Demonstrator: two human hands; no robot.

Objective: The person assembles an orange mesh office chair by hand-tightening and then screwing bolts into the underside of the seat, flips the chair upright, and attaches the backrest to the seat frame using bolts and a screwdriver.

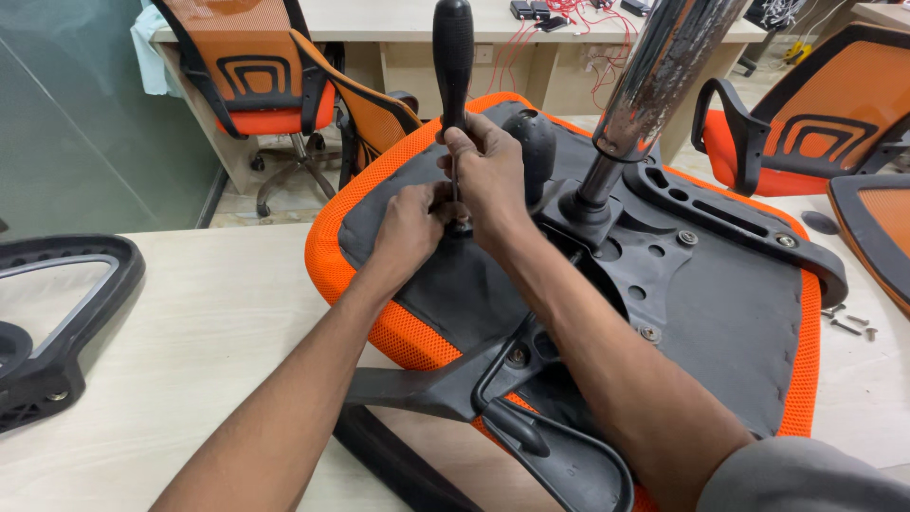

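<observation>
on table (190, 322), both hands hold screwdriver (453, 57) upright on chair seat (720, 313).

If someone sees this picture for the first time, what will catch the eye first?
First, the upturned orange chair seat lying on the pale table at centre, its shiny chrome column rising to the top edge. Over it, the right hand and left hand grip a black-handled screwdriver standing upright.
</observation>
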